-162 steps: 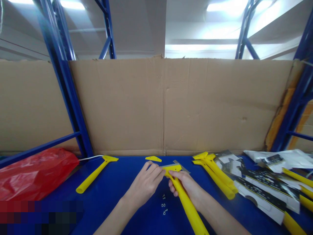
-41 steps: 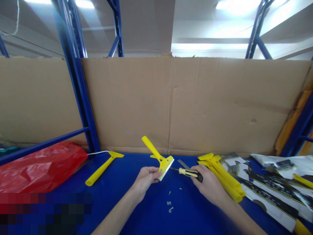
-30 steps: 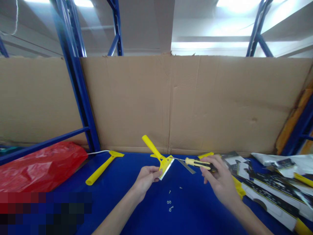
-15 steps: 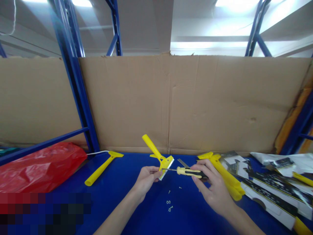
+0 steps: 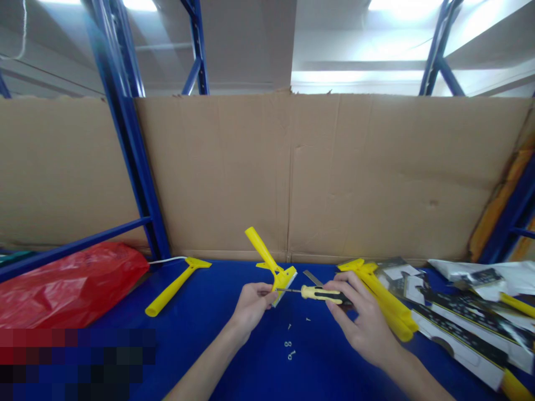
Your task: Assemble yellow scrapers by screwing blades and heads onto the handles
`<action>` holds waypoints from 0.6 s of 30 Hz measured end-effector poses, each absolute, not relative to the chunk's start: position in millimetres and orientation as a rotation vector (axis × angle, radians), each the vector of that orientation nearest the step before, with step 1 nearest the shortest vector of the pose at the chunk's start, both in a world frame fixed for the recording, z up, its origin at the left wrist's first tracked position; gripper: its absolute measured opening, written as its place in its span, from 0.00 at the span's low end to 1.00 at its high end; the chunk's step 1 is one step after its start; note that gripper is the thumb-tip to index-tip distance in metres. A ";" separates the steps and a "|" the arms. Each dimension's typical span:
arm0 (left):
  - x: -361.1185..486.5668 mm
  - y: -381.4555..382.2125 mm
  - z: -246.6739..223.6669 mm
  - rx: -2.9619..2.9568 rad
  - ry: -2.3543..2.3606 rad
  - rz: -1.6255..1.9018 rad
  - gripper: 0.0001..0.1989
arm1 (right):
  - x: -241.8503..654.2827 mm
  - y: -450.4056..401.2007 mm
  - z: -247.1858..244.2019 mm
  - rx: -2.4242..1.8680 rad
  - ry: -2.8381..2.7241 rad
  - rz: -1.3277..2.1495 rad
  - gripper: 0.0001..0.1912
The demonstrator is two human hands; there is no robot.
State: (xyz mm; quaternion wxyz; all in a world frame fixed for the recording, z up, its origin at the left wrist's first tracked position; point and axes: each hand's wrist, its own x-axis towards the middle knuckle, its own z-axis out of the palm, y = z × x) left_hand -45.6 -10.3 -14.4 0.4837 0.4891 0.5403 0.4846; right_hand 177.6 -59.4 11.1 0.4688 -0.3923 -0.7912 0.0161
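Note:
My left hand (image 5: 252, 306) pinches the head of a yellow scraper (image 5: 261, 248), whose handle points up and to the left. A metal strip runs along the scraper's right edge. In my right hand (image 5: 361, 317) is a screwdriver (image 5: 320, 293) with a pale yellow and black handle, its tip touching the scraper head beside my left fingertips. Behind the screwdriver lies a flat metal blade (image 5: 311, 277). Several small screws and nuts (image 5: 288, 344) rest on the blue table below the scraper.
Another yellow scraper (image 5: 178, 287) lies at left, near a red plastic bag (image 5: 75, 284). More yellow scrapers (image 5: 390, 298) and black-and-white packages (image 5: 463, 340) cover the right side. A cardboard wall (image 5: 217, 178) stands behind the blue table (image 5: 200, 328).
The scraper's handle has tilted slightly up and to the right. The screwdriver and my right hand have shifted a little to the left.

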 end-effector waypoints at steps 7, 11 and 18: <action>-47.2 2.2 -24.2 1.323 1.349 1.327 0.05 | 169.7 -52.8 9.4 -1.037 -2.014 -0.141 0.09; -50.4 8.4 -32.3 1.387 1.359 1.399 0.06 | 166.9 -46.5 4.1 -1.138 -2.003 -0.192 0.13; -51.6 6.9 -36.9 1.477 1.427 1.380 0.08 | 168.9 -51.0 2.9 -1.167 -1.948 0.149 0.25</action>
